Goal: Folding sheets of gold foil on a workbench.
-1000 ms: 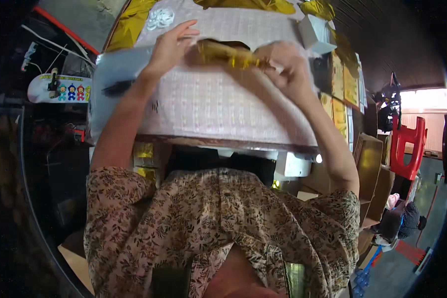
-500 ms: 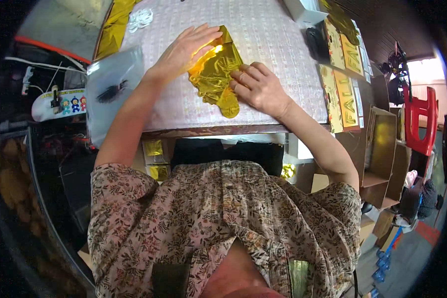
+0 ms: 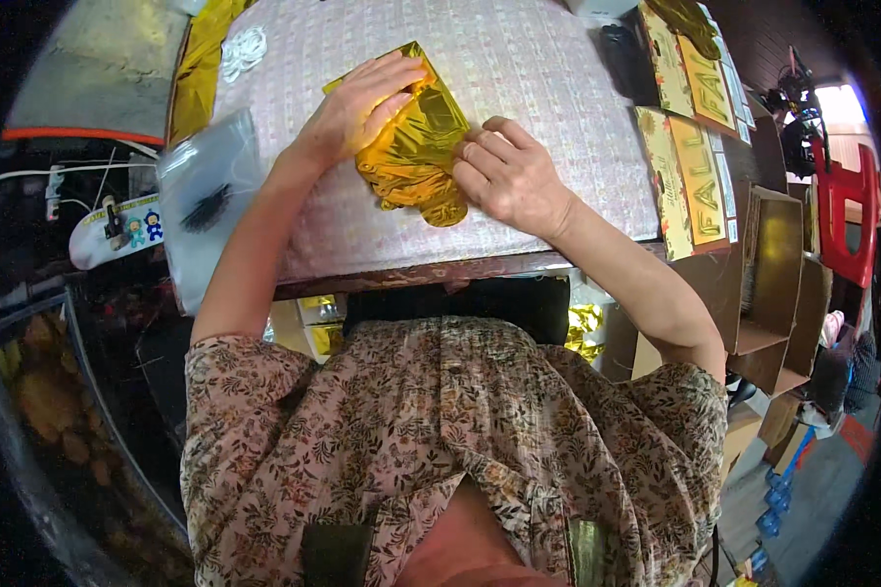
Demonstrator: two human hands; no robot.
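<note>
Head view | gold foil (image 3: 431,127) lay on the table (image 3: 548,98), far end squarer than half a second earlier, leaving mainly its near end bunched | left hand (image 3: 359,111) flat on foil, fingers extended | right hand (image 3: 511,182) curled at foil's right edge, pinch hidden, couldn't tell

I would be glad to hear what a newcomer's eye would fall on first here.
Most likely the shiny gold foil on the pale tablecloth, with the left hand laid over its upper left part and the right hand at its right edge. After that, perhaps the bright red stool beyond the table at the far right, or the white loops near the table's upper left.
</note>
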